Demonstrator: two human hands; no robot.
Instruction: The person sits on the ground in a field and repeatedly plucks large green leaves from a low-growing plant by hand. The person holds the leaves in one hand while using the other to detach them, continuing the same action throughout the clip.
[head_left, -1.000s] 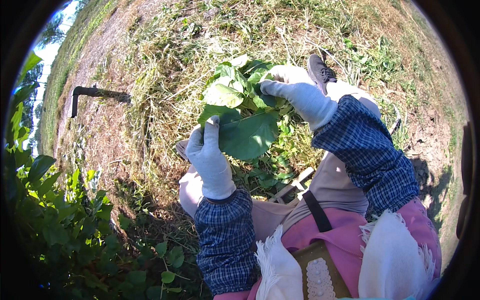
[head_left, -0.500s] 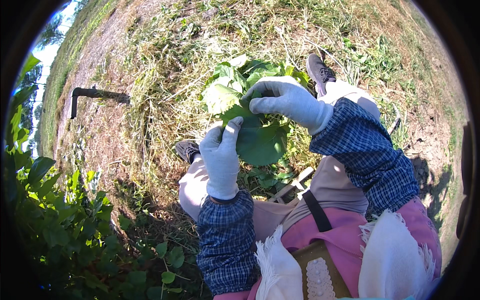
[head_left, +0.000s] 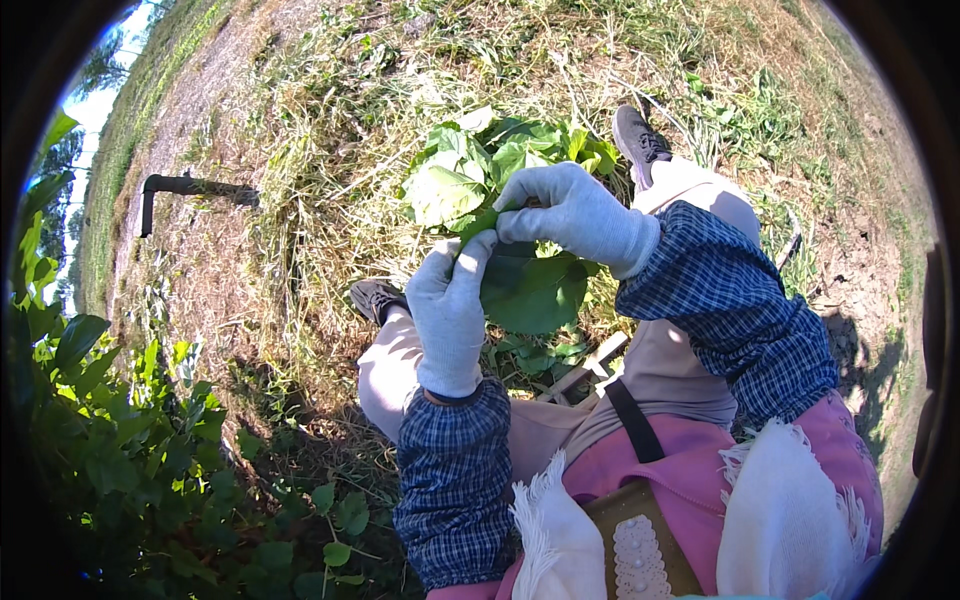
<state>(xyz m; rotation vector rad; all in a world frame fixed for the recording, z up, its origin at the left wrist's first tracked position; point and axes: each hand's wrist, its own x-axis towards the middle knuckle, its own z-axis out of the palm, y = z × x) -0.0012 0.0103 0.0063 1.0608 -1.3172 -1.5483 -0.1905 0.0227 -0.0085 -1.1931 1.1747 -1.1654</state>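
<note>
Both my hands wear white knit gloves and meet over a large green leaf (head_left: 537, 293). My left hand (head_left: 448, 310) pinches the leaf's upper left part between thumb and fingertips. Close against it, my right hand (head_left: 575, 218) pinches the same part of the leaf, its fingers curled. The broad blade hangs below my fingers, above the gap between my legs. Just beyond my hands lies a pile of green leaves (head_left: 445, 190) on dry grass, its near side partly hidden by my right hand. The leaf's gripped edge is mostly covered by my fingers.
A black bent pipe (head_left: 190, 187) stands out of the ground at the left. Leafy green vines (head_left: 130, 440) fill the lower left. My shoes (head_left: 640, 145) rest either side of the leaf pile. A wooden piece (head_left: 583, 375) shows between my legs. Straw and cut grass cover the ground.
My hands have come closer together, the left moving slightly right and up. The leaf has shifted a little to the right, and its upper part now looks bunched between my fingers.
</note>
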